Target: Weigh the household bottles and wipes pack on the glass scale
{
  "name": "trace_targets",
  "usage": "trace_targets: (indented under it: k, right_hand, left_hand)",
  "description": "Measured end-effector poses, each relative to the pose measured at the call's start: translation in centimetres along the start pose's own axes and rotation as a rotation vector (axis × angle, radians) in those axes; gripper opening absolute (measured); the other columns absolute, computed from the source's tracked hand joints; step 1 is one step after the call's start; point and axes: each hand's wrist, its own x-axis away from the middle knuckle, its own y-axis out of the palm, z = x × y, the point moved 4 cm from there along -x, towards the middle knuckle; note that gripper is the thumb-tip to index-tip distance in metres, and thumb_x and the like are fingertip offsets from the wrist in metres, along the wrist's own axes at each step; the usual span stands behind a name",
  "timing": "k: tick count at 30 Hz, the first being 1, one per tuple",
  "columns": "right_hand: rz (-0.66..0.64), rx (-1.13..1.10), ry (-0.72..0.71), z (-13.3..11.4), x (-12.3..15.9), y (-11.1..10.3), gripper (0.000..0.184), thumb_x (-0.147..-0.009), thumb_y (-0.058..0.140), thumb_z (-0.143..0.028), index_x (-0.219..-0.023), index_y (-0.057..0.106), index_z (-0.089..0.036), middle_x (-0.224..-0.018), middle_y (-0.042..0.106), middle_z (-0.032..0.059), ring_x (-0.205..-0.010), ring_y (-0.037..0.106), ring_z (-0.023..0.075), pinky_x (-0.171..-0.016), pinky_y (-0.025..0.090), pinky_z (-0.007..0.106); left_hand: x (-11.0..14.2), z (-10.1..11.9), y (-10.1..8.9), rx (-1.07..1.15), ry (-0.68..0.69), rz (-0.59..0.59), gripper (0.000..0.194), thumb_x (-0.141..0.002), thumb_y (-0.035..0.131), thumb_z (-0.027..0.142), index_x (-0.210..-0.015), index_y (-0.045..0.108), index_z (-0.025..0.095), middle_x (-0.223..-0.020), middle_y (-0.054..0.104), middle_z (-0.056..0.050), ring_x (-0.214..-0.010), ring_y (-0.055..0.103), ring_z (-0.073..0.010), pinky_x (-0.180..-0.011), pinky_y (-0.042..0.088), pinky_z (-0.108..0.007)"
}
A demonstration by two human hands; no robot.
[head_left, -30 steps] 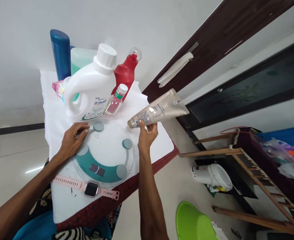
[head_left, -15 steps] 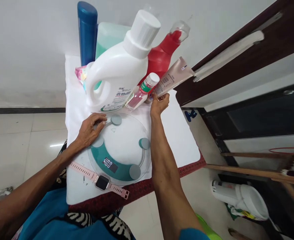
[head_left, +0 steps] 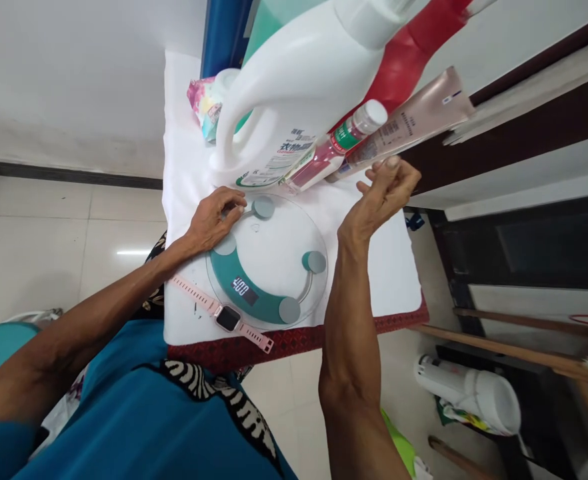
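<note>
The right hand (head_left: 383,193), which was gripping the flat, rose-beige plastic tube (head_left: 409,127) half a second ago, is now holding nothing, its fingers curling loosely just beside it. The tube is standing on its cap end near the far edge of the white-covered table (head_left: 394,267), beside the clear, white-capped bottle (head_left: 319,163) and the red plastic bottle (head_left: 399,60), so its placing is looking finished. The left hand (head_left: 217,217) is resting at the round glass scale's (head_left: 281,260) left rim, fingers slightly apart, holding nothing visible.
</note>
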Motion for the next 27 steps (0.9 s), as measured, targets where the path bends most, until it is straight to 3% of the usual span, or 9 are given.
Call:
trace_targets:
  k: [2,5,7,11,15,18,22,27]
  right_hand:
    - [-0.068,-0.028,0.005,-3.1,1.5,1.1,0.049,-0.113,0.036,-0.069,-0.130,0.058,-0.028,-0.135,0.066,0.0106,-0.127,0.069,0.0259,-0.108,0.060,0.056]
    - [-0.193,-0.081,-0.017,-5.8,2.2,3.9,0.041,-0.107,0.060,-0.063,-0.134,0.056,-0.033,-0.144,0.067,0.0089,-0.139,0.063,0.0265,-0.116,0.055,0.053]
    - [-0.200,-0.091,-0.029,-6.0,1.8,5.3,0.042,-0.100,0.071,-0.063,-0.127,0.057,-0.034,-0.139,0.070,0.0074,-0.134,0.065,0.0267,-0.119,0.053,0.053]
    - [-0.156,-0.132,-0.005,-5.0,1.0,6.6,0.042,-0.096,0.074,-0.067,-0.113,0.059,-0.032,-0.123,0.072,0.0047,-0.120,0.066,0.0245,-0.119,0.052,0.050]
    - [-0.266,-0.042,0.111,-3.8,0.6,6.6,0.036,-0.095,0.081,-0.060,-0.119,0.064,-0.039,-0.133,0.072,0.0005,-0.127,0.059,0.0225,-0.122,0.048,0.046]
    - [-0.299,0.017,0.130,-3.8,0.5,6.4,0.042,-0.094,0.085,-0.049,-0.125,0.061,-0.033,-0.136,0.071,0.0025,-0.123,0.059,0.0208,-0.120,0.047,0.046]
    - [-0.197,0.107,0.140,-4.4,1.2,6.0,0.038,-0.090,0.085,-0.023,-0.116,0.057,-0.027,-0.123,0.071,0.0052,-0.107,0.060,0.0166,-0.111,0.052,0.038]
    - [0.003,0.003,0.026,-6.1,2.9,2.9,0.032,-0.088,0.080,-0.043,-0.103,0.056,-0.028,-0.104,0.066,0.0030,-0.101,0.067,0.0246,-0.105,0.058,0.053]
  left_hand:
    - [-0.1,-0.1,0.1,-0.027,0.016,-0.003,0.014,-0.103,0.064,0.026,-0.109,0.075,0.022,-0.126,0.078,-0.009,-0.107,0.073,-0.0218,-0.095,0.061,-0.040]
    - [-0.2,-0.4,0.3,-0.030,0.032,-0.009,0.013,-0.102,0.063,0.025,-0.108,0.074,0.021,-0.124,0.078,-0.009,-0.107,0.072,-0.0214,-0.096,0.060,-0.039]
    - [-0.2,-0.6,0.4,-0.015,0.034,-0.013,0.013,-0.102,0.062,0.024,-0.108,0.073,0.021,-0.123,0.078,-0.009,-0.105,0.072,-0.0208,-0.095,0.059,-0.038]
    - [-0.1,-0.6,0.5,0.012,0.026,-0.003,0.013,-0.102,0.061,0.025,-0.107,0.073,0.021,-0.122,0.078,-0.010,-0.104,0.071,-0.0207,-0.093,0.059,-0.038]
    - [-0.1,-0.5,0.5,0.012,0.014,-0.012,0.012,-0.102,0.062,0.025,-0.105,0.073,0.022,-0.123,0.077,-0.009,-0.104,0.071,-0.0212,-0.093,0.059,-0.038]
    - [-0.2,-0.6,0.5,0.004,0.007,-0.019,0.011,-0.102,0.062,0.024,-0.104,0.072,0.022,-0.123,0.077,-0.009,-0.105,0.070,-0.0218,-0.094,0.059,-0.038]
    - [-0.2,-0.5,0.5,0.017,-0.018,-0.010,0.011,-0.101,0.062,0.021,-0.104,0.072,0.022,-0.122,0.077,-0.009,-0.103,0.070,-0.0215,-0.094,0.059,-0.039]
    - [-0.2,-0.4,0.5,0.040,-0.016,-0.013,0.011,-0.099,0.062,0.018,-0.101,0.072,0.021,-0.122,0.076,-0.009,-0.105,0.070,-0.0224,-0.096,0.059,-0.040]
